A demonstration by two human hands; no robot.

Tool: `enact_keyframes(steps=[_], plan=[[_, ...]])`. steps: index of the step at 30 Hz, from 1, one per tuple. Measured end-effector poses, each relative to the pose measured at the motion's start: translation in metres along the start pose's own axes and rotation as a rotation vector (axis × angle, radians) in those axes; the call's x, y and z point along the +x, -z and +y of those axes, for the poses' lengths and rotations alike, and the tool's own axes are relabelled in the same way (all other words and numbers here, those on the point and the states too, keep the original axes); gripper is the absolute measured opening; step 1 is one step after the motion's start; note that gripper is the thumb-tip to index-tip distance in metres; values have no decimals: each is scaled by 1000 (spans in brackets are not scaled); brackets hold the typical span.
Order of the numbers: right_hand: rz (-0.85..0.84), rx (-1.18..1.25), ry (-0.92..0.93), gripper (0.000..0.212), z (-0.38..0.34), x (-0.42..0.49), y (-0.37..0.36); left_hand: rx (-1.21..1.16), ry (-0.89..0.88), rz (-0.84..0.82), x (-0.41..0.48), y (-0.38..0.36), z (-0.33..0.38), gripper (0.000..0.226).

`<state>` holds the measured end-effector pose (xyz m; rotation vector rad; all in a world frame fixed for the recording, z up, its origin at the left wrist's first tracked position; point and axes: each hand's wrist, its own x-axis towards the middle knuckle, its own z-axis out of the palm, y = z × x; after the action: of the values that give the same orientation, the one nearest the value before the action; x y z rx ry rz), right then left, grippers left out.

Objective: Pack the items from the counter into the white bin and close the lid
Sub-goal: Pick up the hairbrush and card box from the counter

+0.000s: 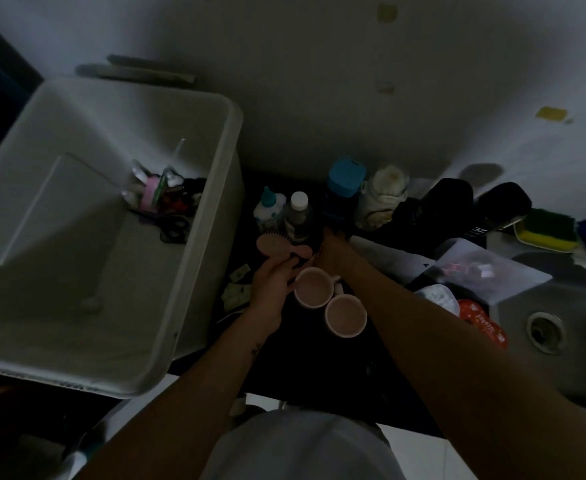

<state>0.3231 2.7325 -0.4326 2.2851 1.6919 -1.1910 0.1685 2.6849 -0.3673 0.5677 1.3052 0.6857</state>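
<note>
Left grip [273, 287] loose, touching pink brush [273, 245]; right grip [330, 252] unclear, arm outstretched.

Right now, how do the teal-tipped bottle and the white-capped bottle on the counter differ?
Cap: the teal-tipped bottle has a pointed nozzle, the white-capped bottle a flat round cap. Body: the teal-tipped bottle is white, the white-capped bottle dark grey. Both stand upright, side by side.

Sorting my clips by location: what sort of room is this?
Probably a kitchen counter: a steel sink with a round drain, a yellow-and-green scrubbing sponge behind it, and two pink mugs on the dark worktop.
</note>
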Motion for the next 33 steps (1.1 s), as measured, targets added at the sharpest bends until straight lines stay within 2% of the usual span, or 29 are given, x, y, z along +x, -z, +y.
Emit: enact_keyframes(steps=[2, 4, 9, 13, 18, 22, 26, 29, 33], plan=[[-3, 10, -34, 78, -1, 1, 1, -11, 8, 5, 1, -1, 0, 13], [19, 3, -16, 63, 0, 2, 1, -7, 2, 7, 3, -2, 0, 13], [187, -114, 52, 41, 2, -6, 4, 34, -11, -31, 7, -6, -1, 20], [162, -52, 134, 42, 4, -12, 4, 36, -18, -45, 8, -6, 1, 20], [269, -154, 244, 31, -1, -48, 20, 31, -33, -44, 5, -5, 4, 20], [407, 116, 260, 21, 3, -64, 21, 42, -60, -13, 5, -1, 6, 19], [489, 281, 276, 16, 2, -79, 28, 111, -129, 10, 7, 3, 5, 37], [414, 396, 309, 17, -2, -84, 32, 128, -210, -8, 3, 4, 6, 39], [316, 439, 308, 27, -5, -82, 29, 73, -219, -40, 0, 7, 7, 36]])
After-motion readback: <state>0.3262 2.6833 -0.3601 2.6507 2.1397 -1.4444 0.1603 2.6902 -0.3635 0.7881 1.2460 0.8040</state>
